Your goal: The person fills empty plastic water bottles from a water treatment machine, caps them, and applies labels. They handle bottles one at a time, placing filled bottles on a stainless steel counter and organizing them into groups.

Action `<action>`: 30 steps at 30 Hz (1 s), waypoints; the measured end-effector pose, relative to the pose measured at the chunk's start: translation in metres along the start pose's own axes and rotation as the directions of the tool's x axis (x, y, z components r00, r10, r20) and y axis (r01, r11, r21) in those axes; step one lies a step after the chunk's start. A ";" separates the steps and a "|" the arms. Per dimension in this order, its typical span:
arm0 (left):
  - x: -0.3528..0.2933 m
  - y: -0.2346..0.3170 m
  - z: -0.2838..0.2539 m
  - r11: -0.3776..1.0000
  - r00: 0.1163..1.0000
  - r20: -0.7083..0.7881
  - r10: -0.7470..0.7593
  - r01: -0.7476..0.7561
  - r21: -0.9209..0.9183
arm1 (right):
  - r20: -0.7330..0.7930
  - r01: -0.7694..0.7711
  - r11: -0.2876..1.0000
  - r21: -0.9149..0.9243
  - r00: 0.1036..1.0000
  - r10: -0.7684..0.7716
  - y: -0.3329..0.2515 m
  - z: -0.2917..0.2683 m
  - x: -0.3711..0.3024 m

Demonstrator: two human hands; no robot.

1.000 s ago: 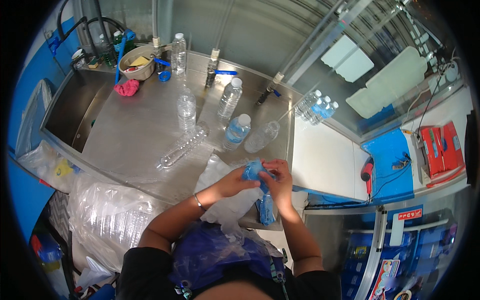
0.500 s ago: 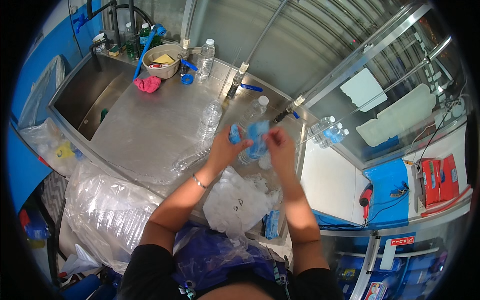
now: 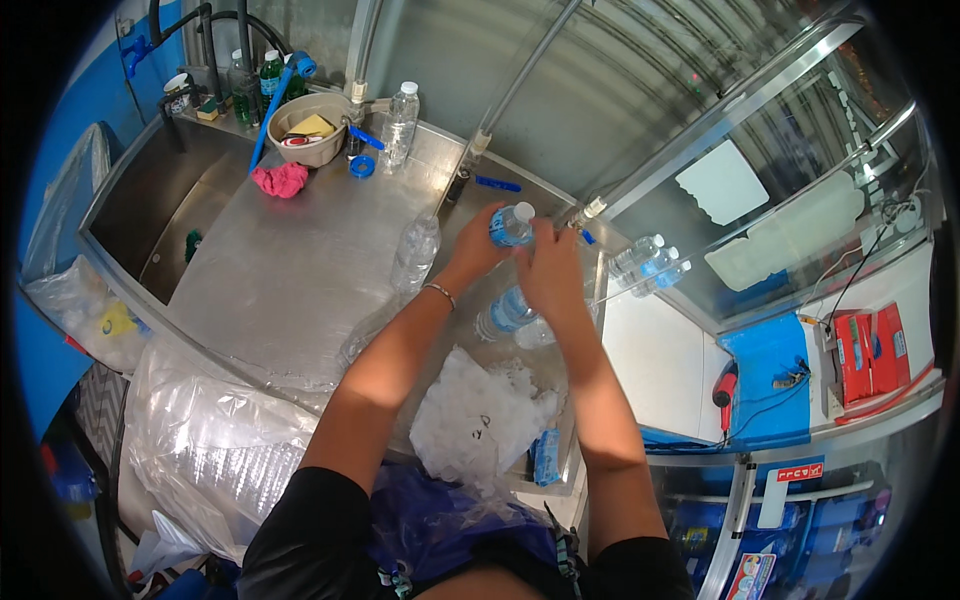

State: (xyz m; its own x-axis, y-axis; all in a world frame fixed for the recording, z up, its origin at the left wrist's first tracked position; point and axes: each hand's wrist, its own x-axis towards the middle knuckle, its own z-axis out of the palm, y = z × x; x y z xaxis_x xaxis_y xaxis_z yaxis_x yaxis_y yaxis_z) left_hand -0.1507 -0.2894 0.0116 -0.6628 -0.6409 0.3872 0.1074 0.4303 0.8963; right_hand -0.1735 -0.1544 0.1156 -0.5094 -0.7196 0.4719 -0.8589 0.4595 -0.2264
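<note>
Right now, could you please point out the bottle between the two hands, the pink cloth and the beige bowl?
Bottle (image 3: 510,228): head view, on its blue label.
Pink cloth (image 3: 281,180): head view, on its crumpled middle.
Beige bowl (image 3: 318,153): head view, on its outer wall.

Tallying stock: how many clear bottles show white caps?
5: one bottle between left hand and right hand, one right of the beige tub, three bottles on the white counter; more may be hidden.
</note>
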 end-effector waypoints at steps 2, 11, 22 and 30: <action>-0.004 -0.009 -0.001 0.999 0.998 0.048 -0.032 0.033 -0.015 | 0.090 -0.039 0.995 -0.088 0.995 0.047 -0.014 0.002 -0.028; -0.003 -0.034 0.002 0.998 0.991 0.134 -0.013 0.021 -0.059 | -0.003 -0.215 0.974 0.075 0.976 0.215 0.018 0.041 0.031; -0.148 0.112 -0.075 0.731 0.960 0.069 -0.270 0.251 -0.635 | -0.126 0.025 0.993 0.115 0.992 -0.011 -0.015 -0.023 -0.036; -0.171 0.142 -0.085 0.771 0.915 0.246 -0.319 0.401 -0.495 | -0.039 -0.067 0.892 0.447 0.995 0.095 0.094 -0.201 -0.101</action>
State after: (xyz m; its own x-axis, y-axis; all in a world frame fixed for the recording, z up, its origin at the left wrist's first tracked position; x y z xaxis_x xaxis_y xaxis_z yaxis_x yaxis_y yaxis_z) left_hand 0.0410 -0.1723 0.0909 -0.8231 -0.5676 0.0156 0.1836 -0.2400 0.9532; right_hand -0.1921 0.0660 0.2180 -0.5859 -0.6518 0.4814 -0.7560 0.2258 -0.6144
